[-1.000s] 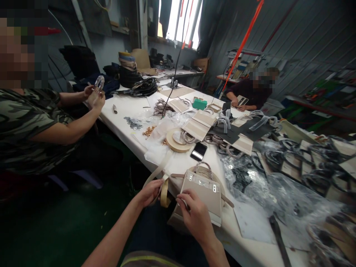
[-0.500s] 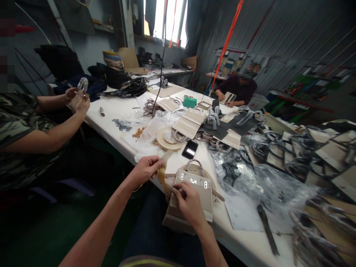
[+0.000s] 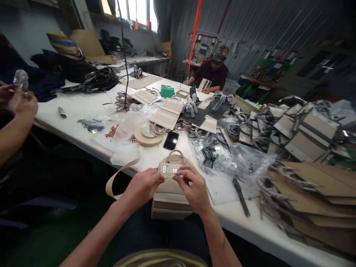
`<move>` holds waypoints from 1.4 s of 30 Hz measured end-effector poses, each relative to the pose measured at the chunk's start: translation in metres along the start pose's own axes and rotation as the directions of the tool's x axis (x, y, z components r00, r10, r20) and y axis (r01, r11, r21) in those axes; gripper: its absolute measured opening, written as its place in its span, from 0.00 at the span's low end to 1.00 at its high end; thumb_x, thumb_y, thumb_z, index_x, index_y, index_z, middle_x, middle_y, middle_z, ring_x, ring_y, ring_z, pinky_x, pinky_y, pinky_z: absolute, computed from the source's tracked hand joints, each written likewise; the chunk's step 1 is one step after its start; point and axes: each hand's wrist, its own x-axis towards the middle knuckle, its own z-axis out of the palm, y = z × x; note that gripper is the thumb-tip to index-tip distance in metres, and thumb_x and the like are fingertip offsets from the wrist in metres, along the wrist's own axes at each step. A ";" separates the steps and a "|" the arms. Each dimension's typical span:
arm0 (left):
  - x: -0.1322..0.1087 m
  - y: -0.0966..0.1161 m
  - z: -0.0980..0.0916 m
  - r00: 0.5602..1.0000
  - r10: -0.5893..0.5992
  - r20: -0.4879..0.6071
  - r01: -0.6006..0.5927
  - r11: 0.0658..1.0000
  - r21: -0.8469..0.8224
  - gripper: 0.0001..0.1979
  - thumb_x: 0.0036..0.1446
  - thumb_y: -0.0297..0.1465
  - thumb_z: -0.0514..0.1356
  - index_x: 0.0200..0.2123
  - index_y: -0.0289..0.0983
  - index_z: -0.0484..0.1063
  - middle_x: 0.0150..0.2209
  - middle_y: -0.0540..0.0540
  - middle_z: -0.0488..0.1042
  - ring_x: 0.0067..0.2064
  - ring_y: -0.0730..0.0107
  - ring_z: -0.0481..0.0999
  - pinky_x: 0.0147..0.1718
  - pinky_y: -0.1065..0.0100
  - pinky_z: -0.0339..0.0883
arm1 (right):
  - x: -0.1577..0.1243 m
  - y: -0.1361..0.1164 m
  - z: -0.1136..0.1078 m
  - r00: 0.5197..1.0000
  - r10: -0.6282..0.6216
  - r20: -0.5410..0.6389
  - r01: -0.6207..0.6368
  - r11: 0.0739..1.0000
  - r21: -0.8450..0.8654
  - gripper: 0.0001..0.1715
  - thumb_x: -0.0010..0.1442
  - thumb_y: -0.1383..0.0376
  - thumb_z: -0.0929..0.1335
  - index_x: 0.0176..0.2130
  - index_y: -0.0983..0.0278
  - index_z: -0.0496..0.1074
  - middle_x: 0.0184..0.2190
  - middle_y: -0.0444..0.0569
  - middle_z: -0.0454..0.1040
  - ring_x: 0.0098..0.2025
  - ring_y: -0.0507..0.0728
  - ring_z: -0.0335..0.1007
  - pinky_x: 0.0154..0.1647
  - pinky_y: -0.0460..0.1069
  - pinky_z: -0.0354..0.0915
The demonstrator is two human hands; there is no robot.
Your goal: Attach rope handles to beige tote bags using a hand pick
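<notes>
A beige handbag [image 3: 168, 196] lies at the near edge of the white table [image 3: 83, 111], partly over the edge. My left hand [image 3: 141, 185] is closed on a beige strap [image 3: 118, 176] at the bag's top left; the strap loops down to the left. My right hand [image 3: 193, 187] pinches the strap's end against the bag's top flap, beside the metal clasps [image 3: 169, 170]. A ring handle [image 3: 175, 157] lies just beyond the bag.
A tape roll [image 3: 148, 134], a black phone [image 3: 171, 140] and crumpled clear plastic [image 3: 236, 159] lie beyond the bag. Stacked bag panels [image 3: 311, 185] fill the right side. A dark tool [image 3: 240, 196] lies near the right. One person's hands [image 3: 19, 100] work at left, another person [image 3: 213, 72] sits far back.
The view has swung right and nearer. My left hand has moved right with the strap to the bag's top. Both hands now meet at the flap.
</notes>
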 end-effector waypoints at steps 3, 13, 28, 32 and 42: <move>0.002 0.005 0.009 1.000 -0.014 -0.024 0.010 0.983 -0.184 0.09 0.76 0.29 0.60 0.38 0.39 0.76 0.44 0.39 0.82 0.48 0.56 0.81 0.48 0.61 0.72 | -0.009 0.004 -0.008 1.000 -0.027 0.002 0.027 0.999 -0.029 0.05 0.74 0.61 0.76 0.44 0.58 0.86 0.47 0.52 0.81 0.34 0.54 0.74 0.33 0.51 0.69; 0.019 -0.002 0.044 0.819 -0.386 0.425 0.554 0.726 -0.407 0.17 0.68 0.42 0.61 0.30 0.39 0.73 0.24 0.48 0.75 0.27 0.64 0.72 0.30 0.66 0.59 | -0.019 0.022 -0.021 0.932 0.361 -0.039 -0.363 0.927 -0.092 0.15 0.72 0.53 0.73 0.38 0.61 0.83 0.29 0.45 0.80 0.31 0.57 0.74 0.36 0.51 0.67; 0.112 -0.049 0.032 0.834 -0.408 0.372 0.490 0.857 -0.158 0.20 0.54 0.45 0.72 0.19 0.37 0.79 0.19 0.48 0.73 0.25 0.66 0.69 0.27 0.64 0.54 | 0.013 0.074 0.022 0.886 0.398 -0.238 -0.437 0.887 -0.146 0.30 0.64 0.60 0.73 0.62 0.66 0.82 0.33 0.49 0.84 0.34 0.62 0.81 0.44 0.55 0.77; 0.105 -0.058 0.042 0.816 -0.467 0.342 0.521 0.850 -0.082 0.18 0.54 0.45 0.72 0.21 0.37 0.80 0.20 0.48 0.73 0.27 0.65 0.71 0.29 0.64 0.54 | 0.017 0.071 0.023 0.904 0.359 -0.231 -0.410 0.882 -0.234 0.26 0.64 0.62 0.73 0.60 0.64 0.83 0.32 0.49 0.84 0.37 0.64 0.81 0.50 0.56 0.76; 0.100 -0.047 0.041 0.810 -0.528 0.256 0.524 0.847 0.087 0.16 0.56 0.44 0.72 0.25 0.39 0.82 0.25 0.45 0.78 0.30 0.62 0.75 0.30 0.63 0.54 | 0.019 0.067 0.031 0.928 0.309 -0.206 -0.371 0.800 -0.471 0.15 0.67 0.65 0.73 0.53 0.63 0.83 0.39 0.57 0.85 0.43 0.68 0.81 0.50 0.57 0.72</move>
